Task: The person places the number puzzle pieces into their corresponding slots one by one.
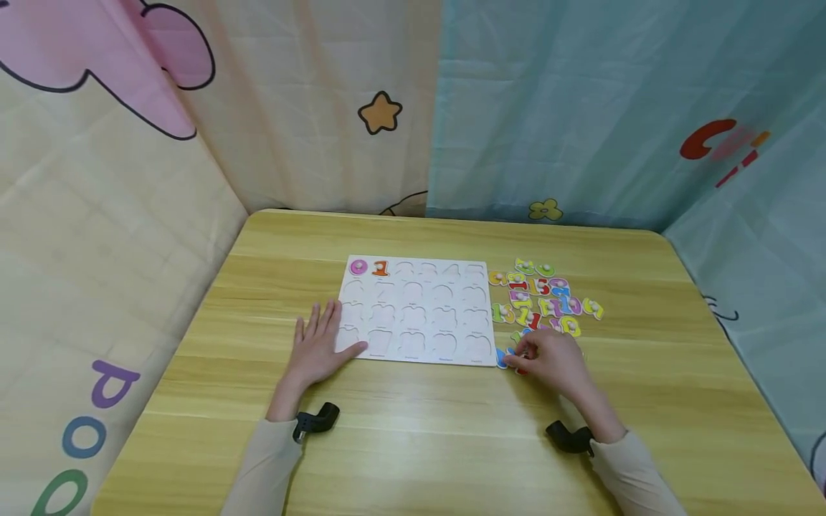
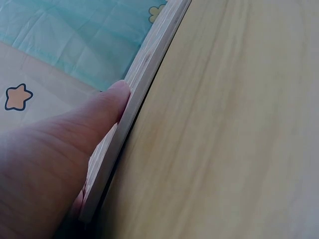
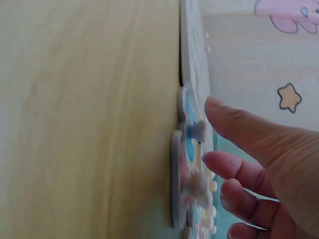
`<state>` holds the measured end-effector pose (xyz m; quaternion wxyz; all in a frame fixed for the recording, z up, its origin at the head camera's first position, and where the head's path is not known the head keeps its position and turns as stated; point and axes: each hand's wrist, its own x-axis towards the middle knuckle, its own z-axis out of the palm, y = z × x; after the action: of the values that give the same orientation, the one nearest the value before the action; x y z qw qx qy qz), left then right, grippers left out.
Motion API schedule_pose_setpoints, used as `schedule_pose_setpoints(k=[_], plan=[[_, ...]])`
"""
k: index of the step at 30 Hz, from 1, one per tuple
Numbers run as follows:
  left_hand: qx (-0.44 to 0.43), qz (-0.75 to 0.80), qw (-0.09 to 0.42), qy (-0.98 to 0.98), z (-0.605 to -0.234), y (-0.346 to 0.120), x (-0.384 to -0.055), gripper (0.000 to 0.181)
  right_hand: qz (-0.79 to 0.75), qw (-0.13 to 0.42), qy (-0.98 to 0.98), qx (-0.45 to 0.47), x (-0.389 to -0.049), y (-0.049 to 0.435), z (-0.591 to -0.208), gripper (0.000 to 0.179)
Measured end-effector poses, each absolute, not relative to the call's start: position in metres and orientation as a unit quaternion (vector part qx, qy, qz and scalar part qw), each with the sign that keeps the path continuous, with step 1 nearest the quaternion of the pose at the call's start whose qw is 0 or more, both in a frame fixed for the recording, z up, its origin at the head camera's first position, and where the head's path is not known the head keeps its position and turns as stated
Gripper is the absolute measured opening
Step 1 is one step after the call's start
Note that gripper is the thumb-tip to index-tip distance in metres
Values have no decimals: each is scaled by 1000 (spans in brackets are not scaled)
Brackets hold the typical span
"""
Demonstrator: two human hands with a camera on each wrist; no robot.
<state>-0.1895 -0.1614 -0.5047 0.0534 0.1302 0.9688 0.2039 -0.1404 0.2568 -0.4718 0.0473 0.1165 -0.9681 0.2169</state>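
Note:
A white number puzzle board lies on the table, with a pink 0 and an orange 1 in its top left recesses. My left hand rests, fingers spread, on the board's lower left corner, its thumb along the near edge. Just off the lower right corner, my right hand hovers over a blue knobbed piece. In the right wrist view, thumb and forefinger stand apart near that piece's knob, with nothing pinched. Beside it lies a knobbed piece with a reddish face, partly under the hand in the head view.
Several colourful number pieces lie in a loose cluster right of the board, some overlapping. One yellow piece sits at the cluster's right edge. Printed curtains hang behind the wooden table and at its sides.

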Motion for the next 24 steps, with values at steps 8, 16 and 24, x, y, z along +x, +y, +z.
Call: schedule_pose_setpoints(k=[8, 16, 24], plan=[[129, 200, 53, 970, -505, -161, -190, 101, 190, 65, -973, 117, -145, 249, -480, 31], [129, 202, 50, 970, -505, -161, -189, 101, 199, 60, -973, 101, -145, 247, -479, 26], [130, 204, 42, 969, -506, -161, -189, 101, 265, 53, -958, 94, -158, 242, -471, 20]])
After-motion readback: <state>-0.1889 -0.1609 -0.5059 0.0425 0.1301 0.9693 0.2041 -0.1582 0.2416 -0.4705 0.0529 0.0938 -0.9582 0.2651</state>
